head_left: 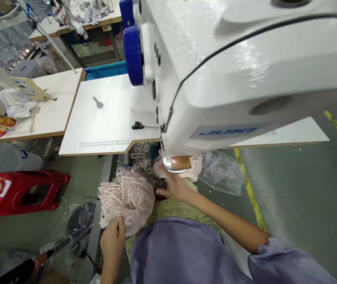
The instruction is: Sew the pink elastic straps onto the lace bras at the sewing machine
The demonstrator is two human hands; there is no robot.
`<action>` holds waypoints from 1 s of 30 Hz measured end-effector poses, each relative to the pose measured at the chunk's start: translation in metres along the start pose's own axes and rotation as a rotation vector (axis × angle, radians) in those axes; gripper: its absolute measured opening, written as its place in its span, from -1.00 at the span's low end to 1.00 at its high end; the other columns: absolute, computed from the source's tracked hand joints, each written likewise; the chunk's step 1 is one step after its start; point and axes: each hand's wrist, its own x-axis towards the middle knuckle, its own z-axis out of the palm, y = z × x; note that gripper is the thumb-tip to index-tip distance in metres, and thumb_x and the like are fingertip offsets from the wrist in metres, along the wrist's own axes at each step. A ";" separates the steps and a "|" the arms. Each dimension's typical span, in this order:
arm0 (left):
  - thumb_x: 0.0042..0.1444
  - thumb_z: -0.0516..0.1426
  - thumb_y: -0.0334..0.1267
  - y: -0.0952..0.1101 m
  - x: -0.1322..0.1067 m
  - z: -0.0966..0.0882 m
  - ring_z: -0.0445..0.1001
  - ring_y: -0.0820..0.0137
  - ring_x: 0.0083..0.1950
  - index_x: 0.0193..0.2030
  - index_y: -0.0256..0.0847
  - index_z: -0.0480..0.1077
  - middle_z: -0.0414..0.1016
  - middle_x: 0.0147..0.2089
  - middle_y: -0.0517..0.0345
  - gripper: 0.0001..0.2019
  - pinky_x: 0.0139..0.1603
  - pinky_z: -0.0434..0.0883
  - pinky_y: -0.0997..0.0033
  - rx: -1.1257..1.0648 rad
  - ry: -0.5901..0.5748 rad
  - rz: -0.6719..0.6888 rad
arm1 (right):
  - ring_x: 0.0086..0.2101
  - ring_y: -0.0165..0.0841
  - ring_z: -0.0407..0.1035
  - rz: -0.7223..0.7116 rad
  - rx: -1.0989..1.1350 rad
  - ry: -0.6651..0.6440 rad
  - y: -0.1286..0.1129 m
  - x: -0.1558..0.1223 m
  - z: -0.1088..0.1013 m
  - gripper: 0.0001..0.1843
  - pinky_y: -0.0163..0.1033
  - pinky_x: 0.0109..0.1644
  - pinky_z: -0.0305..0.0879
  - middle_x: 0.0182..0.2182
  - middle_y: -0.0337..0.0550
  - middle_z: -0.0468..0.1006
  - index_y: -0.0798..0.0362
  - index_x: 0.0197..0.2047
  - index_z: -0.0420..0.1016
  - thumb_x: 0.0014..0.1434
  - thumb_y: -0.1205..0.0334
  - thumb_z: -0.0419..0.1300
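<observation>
My left hand (113, 234) is closed, thumb and fingers pinching the lower edge of a bunched pile of beige lace fabric (131, 197) left of my lap. My right hand (174, 184), smeared by motion, is below the head of a white JUKI sewing machine (209, 86), its thumb apart from the fingers. Its fingertips are beside pale fabric under the needle area; whether they touch it I cannot tell. More beige lace (196, 166) lies right of that hand, partly behind a shiny round metal part and a brown piece (181, 162).
The white machine table (109, 114) carries a small grey tool (97, 102) and a printed ruler. A crumpled clear plastic bag (221, 171) is at the right. On the left stand a red stool (23, 192) and another worktable (53, 114) with white cloth. Fabric scraps lie below the machine.
</observation>
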 end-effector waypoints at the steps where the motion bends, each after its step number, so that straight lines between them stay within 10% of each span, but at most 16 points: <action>1: 0.33 -0.19 0.00 0.016 -0.010 -0.004 0.30 0.39 -0.47 -0.55 -0.16 0.23 0.30 -0.56 0.18 -0.51 -0.43 0.17 0.48 -0.066 -0.039 0.065 | 0.12 -0.03 0.30 -0.135 0.012 -0.120 -0.016 -0.005 0.003 -0.22 0.03 0.16 0.27 0.13 0.16 0.43 0.11 0.21 0.39 0.05 -0.20 0.31; 5: 0.32 -0.07 0.06 0.076 -0.016 -0.029 0.32 0.41 -0.42 -0.50 -0.17 0.30 0.35 -0.50 0.20 -0.54 -0.38 0.25 0.49 -0.517 -0.209 0.311 | -0.40 -0.34 0.41 -0.474 0.015 -0.590 -0.065 -0.029 -0.015 -0.54 -0.30 -0.32 0.30 -0.40 -0.12 0.60 0.07 -0.33 0.60 0.15 -0.20 0.25; 8: 0.13 0.18 0.06 0.118 0.015 -0.031 0.43 0.32 -0.21 -0.26 -0.18 0.47 0.50 -0.27 0.11 -0.69 -0.17 0.36 0.41 -0.861 -0.222 0.300 | -0.38 -0.40 0.41 -0.455 0.089 -0.537 -0.085 -0.050 -0.067 -0.60 -0.37 -0.29 0.28 -0.38 -0.14 0.61 0.09 -0.28 0.59 0.32 -0.05 0.12; 13: -0.05 0.29 0.10 0.199 0.052 0.006 0.52 0.14 -0.09 -0.20 -0.25 0.57 0.60 -0.18 -0.04 -0.55 -0.06 0.45 0.21 -1.004 -0.736 0.259 | -0.24 -0.41 0.43 -0.291 0.283 -0.430 -0.105 -0.084 -0.160 -0.67 -0.41 -0.09 0.31 -0.23 -0.06 0.60 0.20 -0.16 0.52 0.39 0.14 0.03; 17: -0.03 0.27 0.16 0.225 0.062 0.021 0.54 0.20 -0.01 -0.12 -0.18 0.55 0.61 -0.08 0.00 -0.52 -0.04 0.45 0.31 -1.119 -0.637 0.155 | -0.37 -0.42 0.41 -0.072 0.271 -0.610 -0.077 -0.084 -0.202 -0.64 -0.41 -0.30 0.29 -0.41 -0.20 0.55 0.17 -0.29 0.53 0.35 0.08 0.08; 19: -0.04 0.30 0.14 0.226 0.065 0.022 0.50 0.21 0.07 -0.13 -0.17 0.54 0.60 -0.04 0.02 -0.53 0.02 0.41 0.37 -1.101 -0.555 0.137 | -0.40 -0.40 0.40 0.129 0.049 -0.403 -0.046 -0.063 -0.222 -0.66 -0.38 -0.34 0.24 -0.42 -0.23 0.55 0.12 -0.29 0.54 0.28 -0.01 0.19; 22: 0.04 0.23 0.18 0.223 0.062 0.023 0.51 0.21 0.01 -0.19 -0.20 0.53 0.60 -0.14 0.03 -0.54 0.00 0.41 0.38 -0.918 -0.536 0.277 | -0.20 -0.30 0.40 0.493 -0.271 0.374 0.004 -0.012 -0.260 -0.66 -0.32 -0.20 0.22 -0.12 -0.06 0.56 0.10 -0.02 0.49 0.27 0.03 0.21; 30: 0.27 -0.01 0.12 0.220 0.050 0.029 0.55 0.21 -0.18 -0.22 -0.18 0.45 0.59 -0.27 -0.01 -0.58 -0.13 0.47 0.29 -0.631 -0.243 0.581 | -0.13 -0.23 0.33 0.502 -0.219 0.688 0.049 0.055 -0.326 -0.78 -0.26 -0.14 0.16 -0.22 0.03 0.52 0.20 -0.25 0.51 0.28 0.21 0.14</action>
